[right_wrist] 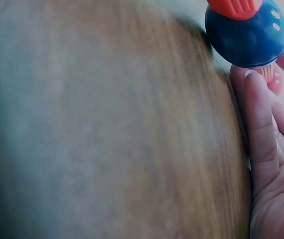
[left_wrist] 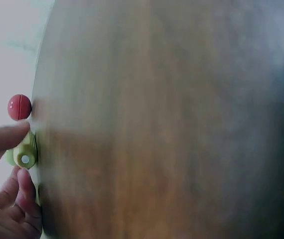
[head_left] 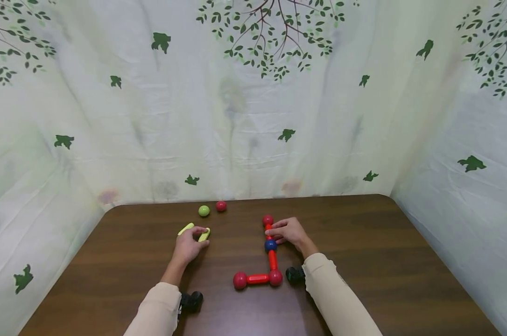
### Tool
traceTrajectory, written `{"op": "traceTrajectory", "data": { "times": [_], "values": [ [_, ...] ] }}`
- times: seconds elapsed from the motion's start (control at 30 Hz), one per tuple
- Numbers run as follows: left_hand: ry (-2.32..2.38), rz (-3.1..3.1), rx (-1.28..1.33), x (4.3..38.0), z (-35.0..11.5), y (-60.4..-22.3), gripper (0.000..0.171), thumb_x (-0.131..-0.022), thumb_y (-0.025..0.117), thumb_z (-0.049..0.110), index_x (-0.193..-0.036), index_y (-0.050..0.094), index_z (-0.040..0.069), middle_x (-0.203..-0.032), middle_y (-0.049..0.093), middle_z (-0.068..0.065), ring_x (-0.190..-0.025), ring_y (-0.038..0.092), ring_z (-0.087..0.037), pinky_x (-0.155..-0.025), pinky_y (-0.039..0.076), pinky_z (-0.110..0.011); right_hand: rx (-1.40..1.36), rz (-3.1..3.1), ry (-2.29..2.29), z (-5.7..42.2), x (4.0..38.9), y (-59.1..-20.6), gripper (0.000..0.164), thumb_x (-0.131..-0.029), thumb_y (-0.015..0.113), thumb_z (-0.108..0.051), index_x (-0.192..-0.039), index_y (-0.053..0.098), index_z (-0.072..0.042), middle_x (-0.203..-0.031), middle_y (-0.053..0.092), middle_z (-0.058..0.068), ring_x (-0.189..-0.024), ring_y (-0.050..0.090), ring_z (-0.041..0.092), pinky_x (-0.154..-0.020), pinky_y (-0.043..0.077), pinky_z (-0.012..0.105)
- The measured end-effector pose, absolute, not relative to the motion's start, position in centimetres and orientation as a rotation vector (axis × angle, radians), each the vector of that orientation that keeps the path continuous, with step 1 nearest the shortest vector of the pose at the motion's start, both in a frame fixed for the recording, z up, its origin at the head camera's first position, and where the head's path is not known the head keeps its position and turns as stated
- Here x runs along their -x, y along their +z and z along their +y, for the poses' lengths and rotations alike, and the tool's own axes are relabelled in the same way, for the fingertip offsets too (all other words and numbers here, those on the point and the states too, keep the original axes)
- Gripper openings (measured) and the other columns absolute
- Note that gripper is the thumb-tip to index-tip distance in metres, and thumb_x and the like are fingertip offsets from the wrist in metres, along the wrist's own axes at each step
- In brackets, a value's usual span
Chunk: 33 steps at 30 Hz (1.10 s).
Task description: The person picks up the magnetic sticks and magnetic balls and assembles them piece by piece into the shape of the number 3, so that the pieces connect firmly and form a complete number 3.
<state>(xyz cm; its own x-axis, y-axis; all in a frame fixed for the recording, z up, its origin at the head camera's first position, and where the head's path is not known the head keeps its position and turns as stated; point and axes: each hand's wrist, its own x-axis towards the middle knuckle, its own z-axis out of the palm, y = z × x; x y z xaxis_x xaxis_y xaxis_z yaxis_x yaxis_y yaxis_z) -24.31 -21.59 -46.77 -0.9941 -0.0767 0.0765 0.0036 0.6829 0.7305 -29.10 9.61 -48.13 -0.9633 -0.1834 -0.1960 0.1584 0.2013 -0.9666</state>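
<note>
While the left hand point(head_left: 188, 244) pinches a short yellow rod point(head_left: 204, 234) between thumb and fingertips, the right hand point(head_left: 292, 232) has its fingers closed around the upper red rod point(head_left: 268, 227) of an L-shaped chain on the worktop point(head_left: 354, 238). In the left wrist view, the pinched rod's end shows a pale round spot. The other yellow rod point(head_left: 186, 228) lies just beside the left hand, on its outer side. Beyond it, near the far edge, sit 1 green ball point(head_left: 204, 211) and 1 loose red ball point(head_left: 221, 206), close together but apart.

The chain has 4 balls and 3 rods. The top red ball point(head_left: 268, 220) meets the upper rod, which runs to the blue ball point(head_left: 270, 245); from there the lower red rod point(head_left: 272, 260) leads to the corner red ball point(head_left: 275, 277). The crosswise red rod point(head_left: 257, 279) joins that corner to the end red ball point(head_left: 240, 280) at left. Behind the worktop hangs a pale, leaf-patterned cloth point(head_left: 253, 102).
</note>
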Motion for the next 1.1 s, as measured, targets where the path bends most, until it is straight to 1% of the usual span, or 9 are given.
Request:
{"op": "traceTrajectory", "data": {
  "times": [0.03, 0.1, 0.23, 0.3, 0.37, 0.47, 0.67, 0.9, 1.1],
  "values": [
    [-1.206, -2.797, -0.058, 24.3, -21.6, -46.8, 0.03, -0.08, 0.074, 0.002, -0.108, 0.067, -0.002, -0.11, 0.065, -0.024, -0.107, 0.058, -0.038, -0.093, 0.041, -0.05, 0.022, 2.209, -1.83, 9.6, 29.1, -48.1, 0.031, -0.078, 0.08, -0.012, -0.101, 0.07, 0.006, -0.088, 0.072, 0.016, -0.072, 0.069, 0.018, -0.065, 0.057, 0.034],
    [-1.189, -2.807, -0.052, 24.4, -21.6, -46.8, 0.029, -0.08, 0.072, 0.0, -0.108, 0.066, -0.001, -0.106, 0.065, -0.023, -0.105, 0.058, -0.038, -0.091, 0.041, -0.05, 0.026, 2.218, -1.826, 9.5, 29.1, -48.1, 0.031, -0.078, 0.08, -0.012, -0.101, 0.07, 0.007, -0.089, 0.072, 0.016, -0.073, 0.07, 0.019, -0.064, 0.057, 0.034],
    [-1.146, -2.831, -0.021, 24.4, -21.4, -46.5, 0.03, -0.079, 0.07, -0.004, -0.108, 0.066, -0.001, -0.094, 0.064, -0.015, -0.093, 0.058, -0.031, -0.082, 0.042, -0.043, 0.02, 2.228, -1.821, 9.6, 29.1, -48.0, 0.031, -0.078, 0.08, -0.012, -0.101, 0.07, 0.007, -0.089, 0.072, 0.016, -0.073, 0.07, 0.019, -0.064, 0.057, 0.033],
    [-1.13, -2.847, -0.01, 24.4, -21.3, -46.3, 0.03, -0.079, 0.069, -0.005, -0.108, 0.067, -0.001, -0.091, 0.064, -0.012, -0.089, 0.057, -0.028, -0.08, 0.042, -0.041, 0.014, 2.23, -1.823, 9.7, 29.1, -48.0, 0.031, -0.079, 0.08, -0.012, -0.101, 0.07, 0.006, -0.089, 0.072, 0.015, -0.073, 0.069, 0.019, -0.064, 0.057, 0.033],
    [-1.117, -2.86, 0.005, 24.4, -21.2, -46.2, 0.028, -0.079, 0.069, -0.004, -0.107, 0.068, -0.002, -0.092, 0.065, -0.012, -0.089, 0.058, -0.028, -0.08, 0.043, -0.041, 0.006, 2.234, -1.825, 9.7, 29.2, -48.0, 0.03, -0.078, 0.08, -0.012, -0.1, 0.07, 0.006, -0.088, 0.072, 0.014, -0.073, 0.069, 0.018, -0.064, 0.056, 0.032],
    [-1.109, -2.864, 0.022, 24.5, -21.2, -46.2, 0.025, -0.079, 0.071, -0.002, -0.103, 0.07, -0.003, -0.093, 0.069, -0.014, -0.092, 0.061, -0.03, -0.083, 0.044, -0.044, 0.013, 2.244, -1.829, 9.8, 29.2, -48.0, 0.03, -0.078, 0.081, -0.012, -0.099, 0.071, 0.006, -0.087, 0.071, 0.013, -0.071, 0.068, 0.017, -0.063, 0.056, 0.032],
    [-1.115, -2.905, 0.015, 24.6, -21.4, -46.3, 0.023, -0.081, 0.074, 0.006, -0.102, 0.071, -0.002, -0.095, 0.07, -0.014, -0.096, 0.061, -0.032, -0.087, 0.043, -0.046, 0.042, 2.22, -1.831, 9.8, 29.1, -48.1, 0.031, -0.079, 0.08, -0.012, -0.1, 0.07, 0.007, -0.088, 0.072, 0.016, -0.071, 0.069, 0.018, -0.063, 0.056, 0.033],
    [-1.052, -2.947, 0.136, 24.6, -21.9, -45.8, 0.02, -0.081, 0.072, 0.003, -0.101, 0.071, -0.003, -0.099, 0.07, -0.016, -0.099, 0.061, -0.035, -0.089, 0.043, -0.048, 0.049, 2.219, -1.828, 9.4, 29.2, -48.0, 0.033, -0.078, 0.08, -0.014, -0.102, 0.07, 0.006, -0.089, 0.072, 0.015, -0.073, 0.07, 0.019, -0.065, 0.057, 0.033],
    [-1.035, -2.991, 0.289, 25.2, -21.2, -45.7, 0.018, -0.085, 0.068, 0.002, -0.102, 0.071, -0.003, -0.105, 0.069, -0.017, -0.105, 0.059, -0.036, -0.092, 0.043, -0.049, 0.047, 2.226, -1.827, 9.5, 29.1, -48.0, 0.03, -0.079, 0.08, -0.012, -0.101, 0.07, 0.007, -0.09, 0.072, 0.016, -0.072, 0.069, 0.019, -0.065, 0.057, 0.034]
  ]
}}
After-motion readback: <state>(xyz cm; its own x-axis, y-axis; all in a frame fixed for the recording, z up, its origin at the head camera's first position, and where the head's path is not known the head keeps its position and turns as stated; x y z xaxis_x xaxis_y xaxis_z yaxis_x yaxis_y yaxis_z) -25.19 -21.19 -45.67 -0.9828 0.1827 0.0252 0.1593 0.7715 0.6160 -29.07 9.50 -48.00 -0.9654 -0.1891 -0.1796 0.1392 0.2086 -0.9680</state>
